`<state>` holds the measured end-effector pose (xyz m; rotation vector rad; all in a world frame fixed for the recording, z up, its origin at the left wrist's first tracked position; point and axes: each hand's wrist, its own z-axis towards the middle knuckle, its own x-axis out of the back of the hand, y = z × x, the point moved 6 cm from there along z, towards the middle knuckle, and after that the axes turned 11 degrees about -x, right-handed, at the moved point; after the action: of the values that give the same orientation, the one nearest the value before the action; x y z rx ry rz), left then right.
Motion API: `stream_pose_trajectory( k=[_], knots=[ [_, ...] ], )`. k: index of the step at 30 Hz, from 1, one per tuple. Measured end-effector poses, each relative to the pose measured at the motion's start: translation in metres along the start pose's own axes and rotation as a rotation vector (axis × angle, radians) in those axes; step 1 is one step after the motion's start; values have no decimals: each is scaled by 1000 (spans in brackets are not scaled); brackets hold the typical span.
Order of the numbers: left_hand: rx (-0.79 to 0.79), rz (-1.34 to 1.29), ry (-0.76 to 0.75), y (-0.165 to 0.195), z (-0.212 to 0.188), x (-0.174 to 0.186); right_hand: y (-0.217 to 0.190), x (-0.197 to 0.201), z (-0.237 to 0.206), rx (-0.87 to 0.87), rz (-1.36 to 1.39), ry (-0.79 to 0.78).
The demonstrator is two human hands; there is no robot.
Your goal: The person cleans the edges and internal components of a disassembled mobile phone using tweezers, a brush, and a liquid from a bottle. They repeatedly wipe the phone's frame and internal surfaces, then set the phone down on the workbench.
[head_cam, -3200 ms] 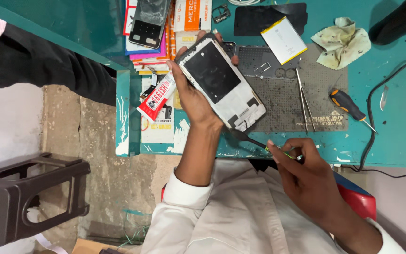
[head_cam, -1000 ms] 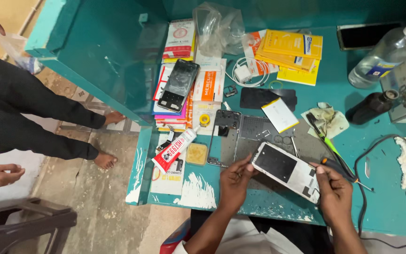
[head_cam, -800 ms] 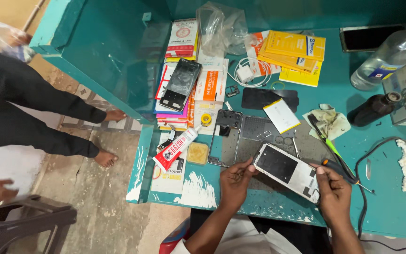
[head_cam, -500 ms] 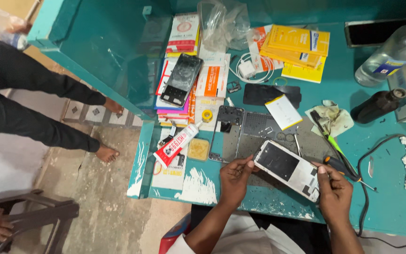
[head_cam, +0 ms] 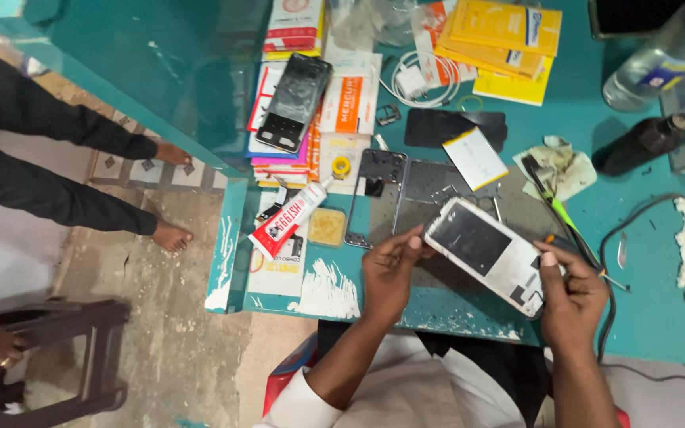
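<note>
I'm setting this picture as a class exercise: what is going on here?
A person at a teal workbench holds an opened white phone over it, the left hand at one end and the right hand at the other. Nearby lie a phone frame, a glue tube and a screwdriver. Another person's bare feet show beside the bench.

We wear a white shirt with long sleeves. The left sleeve (head_cam: 303,396) shows a folded cuff at the wrist end, the cloth lying in soft creases up toward the chest. Our left hand (head_cam: 390,273) and right hand (head_cam: 568,297) are bare, with no gloves, rings or watch to be seen. The forearms are uncovered from the cuff line outward. Below the shirt, dark trousers (head_cam: 477,364) show at the lap. The nails on the fingers (head_cam: 415,242) are short and plain.
</note>
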<state>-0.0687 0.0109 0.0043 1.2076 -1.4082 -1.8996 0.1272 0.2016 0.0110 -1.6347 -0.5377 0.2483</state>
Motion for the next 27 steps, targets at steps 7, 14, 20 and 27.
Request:
stream_pose_trajectory(
  k=[7, 14, 20, 27],
  knots=[
    [-223, -53, -75, 80, 10, -13, -91, -11, -58, 166, 91, -44],
    [-228, 24, -32, 114, 7, -4, -114, -18, -90, 234, 115, -94],
    [-258, -16, -29, 118, 4, -5, -105, -12, -92, 206, 168, -109],
    [-260, -16, -34, 119, 6, -6, -109, -12, -92, 215, 123, -104]
  ],
)
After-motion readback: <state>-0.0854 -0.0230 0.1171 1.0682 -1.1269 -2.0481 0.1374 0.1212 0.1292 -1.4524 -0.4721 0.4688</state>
